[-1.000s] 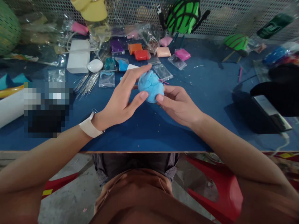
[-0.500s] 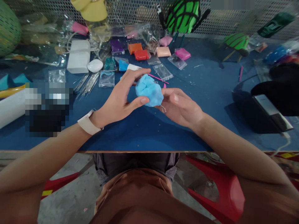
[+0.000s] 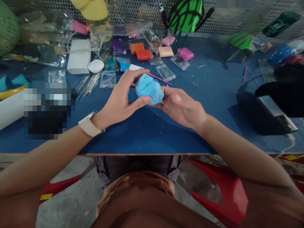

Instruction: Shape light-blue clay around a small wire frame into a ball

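Blue lump point(image 3: 149, 89), creased like modelling clay, sits between the 2 hands over the blue tabletop point(image 3: 147, 136). The left hand point(image 3: 121, 96) grips it, thumb on the near side and fingers over the top; the right hand point(image 3: 184, 106) cups its right side loosely, thumb lifted clear (a thin wire loop point(image 3: 165, 106) shows there). The step looks like handling or shaping; working it further would probably call for steady left-hand support and the right thumb against the surface.

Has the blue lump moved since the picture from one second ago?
Yes, slightly to the left: against the red packet, the blue lump sits further left, and more of the pink stick shows beyond it.
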### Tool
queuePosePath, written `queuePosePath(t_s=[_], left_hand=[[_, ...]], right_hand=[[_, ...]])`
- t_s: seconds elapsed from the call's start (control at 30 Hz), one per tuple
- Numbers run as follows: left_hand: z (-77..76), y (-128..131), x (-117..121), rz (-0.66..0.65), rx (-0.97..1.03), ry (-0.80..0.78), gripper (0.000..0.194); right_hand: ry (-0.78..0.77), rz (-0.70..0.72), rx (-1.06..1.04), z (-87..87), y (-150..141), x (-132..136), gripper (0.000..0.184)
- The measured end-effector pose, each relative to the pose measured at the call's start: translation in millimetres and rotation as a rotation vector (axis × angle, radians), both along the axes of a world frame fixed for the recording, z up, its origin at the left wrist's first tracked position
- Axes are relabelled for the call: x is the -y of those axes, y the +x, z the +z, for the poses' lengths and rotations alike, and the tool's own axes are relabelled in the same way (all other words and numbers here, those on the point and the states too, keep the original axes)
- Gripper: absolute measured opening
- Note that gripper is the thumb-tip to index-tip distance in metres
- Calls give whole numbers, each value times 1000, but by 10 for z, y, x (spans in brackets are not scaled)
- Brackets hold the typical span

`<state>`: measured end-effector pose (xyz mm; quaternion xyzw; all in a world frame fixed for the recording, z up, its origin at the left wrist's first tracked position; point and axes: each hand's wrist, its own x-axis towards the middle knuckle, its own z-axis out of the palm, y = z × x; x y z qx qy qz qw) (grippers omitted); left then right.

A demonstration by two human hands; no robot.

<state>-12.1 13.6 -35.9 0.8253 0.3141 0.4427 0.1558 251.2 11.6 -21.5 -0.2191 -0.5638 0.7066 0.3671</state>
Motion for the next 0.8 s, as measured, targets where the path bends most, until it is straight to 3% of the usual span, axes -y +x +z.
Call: queuePosePath(t_s=[0.43,0.6,0.8], left_hand=[[4,-26,-6,71,-102,-51,70],[-4,-26,-16,52,-49,-80,73],[7,7,20,39,-30,-114,73]], right_hand=[[199,-101,96,-38,17,-43,64],[144,-83,43,51,-17,13,52],[140,-93,75,89,-22,39,61]])
